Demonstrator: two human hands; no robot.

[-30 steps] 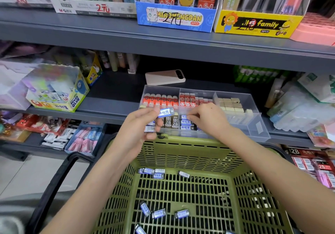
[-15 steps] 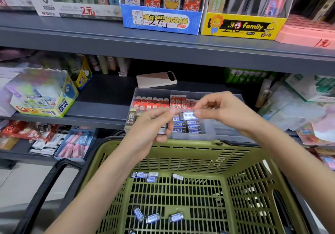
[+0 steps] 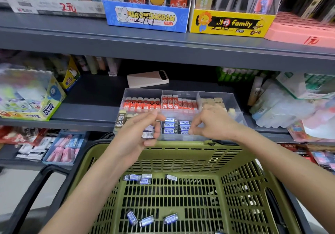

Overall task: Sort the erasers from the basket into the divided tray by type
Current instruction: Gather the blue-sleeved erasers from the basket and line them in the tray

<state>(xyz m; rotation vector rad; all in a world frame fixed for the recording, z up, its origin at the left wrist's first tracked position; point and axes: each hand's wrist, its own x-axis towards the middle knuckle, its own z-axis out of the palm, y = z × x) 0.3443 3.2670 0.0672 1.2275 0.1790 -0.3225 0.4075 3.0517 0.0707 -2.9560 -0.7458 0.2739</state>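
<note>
— Where are your hands right now?
— Both are up past the far wall of the green basket (image 3: 181,154), at the clear divided tray (image 3: 143,92) on the grey shelf (image 3: 87,110). My left hand (image 3: 134,137) curls round a couple of small erasers (image 3: 148,134), and a barcode shows between my fingers.
— And the right?
— My right hand (image 3: 213,123) points fingers-down into the front middle compartment. The tips are at the blue-labelled erasers (image 3: 170,125) stacked there. It's blurred, so I can't tell whether I'm pinching one or only touching the row.
— What else sits in the tray?
— Red-sleeved erasers (image 3: 141,104) stand in the back left compartment and red-and-white ones (image 3: 176,103) in the back middle. Tan blocks (image 3: 216,100) are in the back right, and 2B erasers (image 3: 120,120) are front left, just beside my left hand.
— And down in the basket?
— More blue-labelled pieces lie loose on its floor. There's a cluster (image 3: 137,177) against the far wall and a single one (image 3: 171,177) just beside it. Three more (image 3: 146,221) lie well apart from those, near me.
</note>
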